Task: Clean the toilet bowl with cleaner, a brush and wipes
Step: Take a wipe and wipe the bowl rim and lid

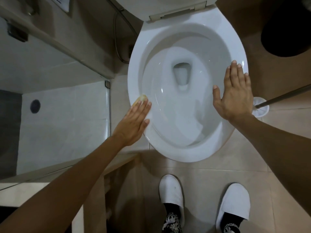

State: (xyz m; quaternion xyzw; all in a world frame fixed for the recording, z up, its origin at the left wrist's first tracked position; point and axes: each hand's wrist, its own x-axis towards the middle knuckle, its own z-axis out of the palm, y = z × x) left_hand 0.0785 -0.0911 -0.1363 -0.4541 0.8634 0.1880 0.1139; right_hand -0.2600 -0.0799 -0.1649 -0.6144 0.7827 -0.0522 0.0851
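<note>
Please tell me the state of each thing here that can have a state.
Toilet seat and lid: raised.
Toilet bowl: open, water inside.
Left hand: flat, pressing a yellowish pad on the rim.
Right hand: flat on the rim, empty.
Brush holder: standing on the floor.

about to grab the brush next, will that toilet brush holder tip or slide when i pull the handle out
Probably tippy: the toilet brush holder looks small and light under a long angled handle. It may also slide, since it stands on smooth floor tiles. Steadying it seems wise.
</note>
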